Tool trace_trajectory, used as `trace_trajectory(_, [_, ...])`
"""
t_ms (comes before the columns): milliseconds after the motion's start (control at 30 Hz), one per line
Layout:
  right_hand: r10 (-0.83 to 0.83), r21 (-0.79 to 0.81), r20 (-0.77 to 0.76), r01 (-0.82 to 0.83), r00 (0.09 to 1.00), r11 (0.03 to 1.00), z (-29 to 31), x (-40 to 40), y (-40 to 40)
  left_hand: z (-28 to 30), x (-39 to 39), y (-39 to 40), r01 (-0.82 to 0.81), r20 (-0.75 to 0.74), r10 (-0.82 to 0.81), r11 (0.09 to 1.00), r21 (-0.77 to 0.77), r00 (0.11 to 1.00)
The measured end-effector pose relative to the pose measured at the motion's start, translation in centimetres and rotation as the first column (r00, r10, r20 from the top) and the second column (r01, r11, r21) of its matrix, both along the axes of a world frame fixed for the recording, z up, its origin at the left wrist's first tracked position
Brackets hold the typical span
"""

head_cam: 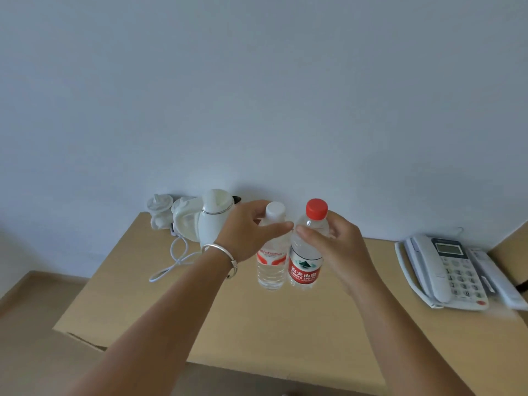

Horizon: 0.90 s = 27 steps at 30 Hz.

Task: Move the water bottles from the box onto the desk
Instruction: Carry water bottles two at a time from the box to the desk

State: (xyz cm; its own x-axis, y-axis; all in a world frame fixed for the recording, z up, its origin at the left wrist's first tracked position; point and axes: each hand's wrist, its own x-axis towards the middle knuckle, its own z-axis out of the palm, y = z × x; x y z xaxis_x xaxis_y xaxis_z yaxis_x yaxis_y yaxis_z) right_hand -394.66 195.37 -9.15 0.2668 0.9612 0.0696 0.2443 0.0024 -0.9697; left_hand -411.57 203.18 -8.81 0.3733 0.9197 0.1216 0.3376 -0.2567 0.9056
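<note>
Two clear water bottles stand upright side by side on the tan desk (257, 324). The white-capped bottle (271, 267) with a red and white label is on the left, and my left hand (245, 232) grips its neck. The red-capped bottle (305, 267) with a red label touches it on the right, and my right hand (337, 247) wraps its upper part. A silver bracelet circles my left wrist. No box shows in the head view.
A white electric kettle (211, 218) with its loose cord (174, 261) and a small white cup (160, 207) stand at the desk's back left. A white desk telephone (448, 270) lies at the right. The wall rises behind the desk; floor lies at the left.
</note>
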Motion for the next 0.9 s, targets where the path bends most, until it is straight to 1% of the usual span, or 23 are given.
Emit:
trace_trajectory(200, [0.075,-0.102,-0.011,-0.076,0.997,0.992,-4.6,4.5,8.7,-3.8,4.2,7.4,-0.096,-0.1,0.095,0.995,-0.005,0.99])
trace_trajectory(433, [0.059,-0.176,-0.026,-0.063,0.998,0.982,-10.4,6.4,16.2,-9.9,6.6,14.5,-0.249,-0.188,0.224,0.961,-0.12,0.956])
trace_trajectory(533, [0.064,-0.206,-0.022,-0.067,0.998,0.976,-12.0,6.4,18.5,-11.8,6.7,16.4,-0.273,-0.186,0.243,0.948,-0.164,0.952])
trace_trajectory(633, [0.043,-0.222,-0.051,-0.053,0.998,0.974,-13.3,6.3,20.3,-12.7,6.9,17.8,-0.301,-0.167,0.271,0.935,-0.189,0.948])
trace_trajectory(767, [0.019,-0.231,-0.073,-0.036,0.997,0.972,-14.3,6.1,21.9,-13.1,7.1,19.3,-0.318,-0.155,0.291,0.929,-0.192,0.944])
trace_trajectory(900, [0.003,-0.232,-0.075,-0.02,0.997,0.972,-14.7,5.9,22.9,-13.4,7.2,20.1,-0.324,-0.16,0.299,0.932,-0.164,0.941])
